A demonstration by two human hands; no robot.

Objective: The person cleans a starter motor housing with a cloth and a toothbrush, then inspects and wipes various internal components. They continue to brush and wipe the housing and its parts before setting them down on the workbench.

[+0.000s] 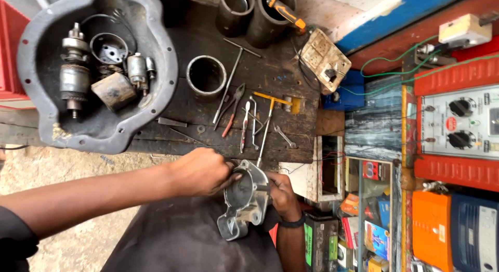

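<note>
The grey cast-metal motor housing (pixel 244 202), bare and hollow, sits over the lap, clasped by the right hand (pixel 283 195) with left hand (pixel 200 171) fingers curled at its rim, while the armature (pixel 74 69) and other parts lie in the grey dished cover (pixel 99 131).

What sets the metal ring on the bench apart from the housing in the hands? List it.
The metal ring is a plain short cylinder; the grey housing is an irregular casting with flanges and a mounting lug.
The ring rests alone on the dark workbench, untouched; the housing is held off the bench between the left hand and right hand.
The ring looks smaller than the housing.
Both are hollow metal parts with a round opening.
</note>
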